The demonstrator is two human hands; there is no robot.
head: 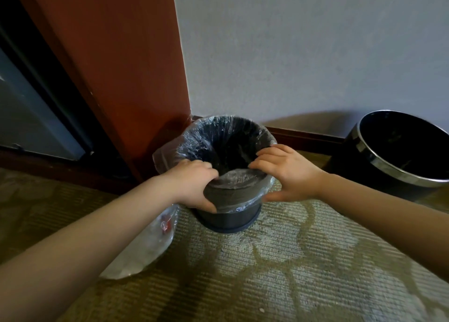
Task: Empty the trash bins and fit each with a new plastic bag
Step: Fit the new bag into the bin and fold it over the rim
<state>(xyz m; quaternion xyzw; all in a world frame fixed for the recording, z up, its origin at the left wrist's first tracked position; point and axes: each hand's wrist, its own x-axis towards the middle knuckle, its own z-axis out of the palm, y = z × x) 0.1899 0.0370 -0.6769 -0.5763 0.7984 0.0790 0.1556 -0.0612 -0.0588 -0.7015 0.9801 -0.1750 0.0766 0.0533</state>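
Flanking the lined bin [229, 218] — clear bag [145, 248] left, second black bin [351, 162] right.

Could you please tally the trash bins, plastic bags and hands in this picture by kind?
Trash bins: 2 (grey bin, black bin)
Plastic bags: 2 (clear liner over the grey bin's rim, loose bag beside it)
Hands: 2 (left hand, right hand)
Total: 6

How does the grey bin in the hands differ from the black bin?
The grey bin wears a clear plastic bag over its rim; the black bin shows none. The grey bin is matte; the black bin glossy, silver-rimmed. The left hand and right hand grip the grey bin, not the black bin. Both are round, open, on carpet.
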